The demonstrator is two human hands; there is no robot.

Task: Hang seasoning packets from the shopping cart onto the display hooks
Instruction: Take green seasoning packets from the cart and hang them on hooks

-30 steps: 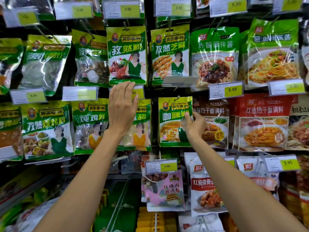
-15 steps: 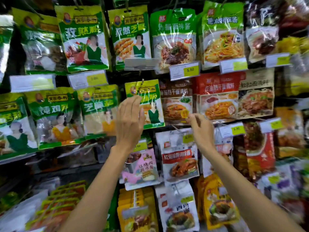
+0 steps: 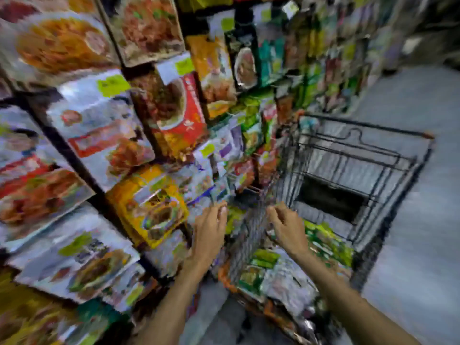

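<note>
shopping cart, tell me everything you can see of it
The shopping cart is a dark wire basket with orange-tipped rim corners, standing on the grey floor right beside the display shelves. The picture is blurred, so fine detail is lost. Its far end is bare; the near end holds a loose heap of packets, mostly green and silvery. The right hand hovers over that heap, fingers loosely curled and empty. The left hand is just outside the cart's left wall; whether it touches the wire is unclear.
</note>
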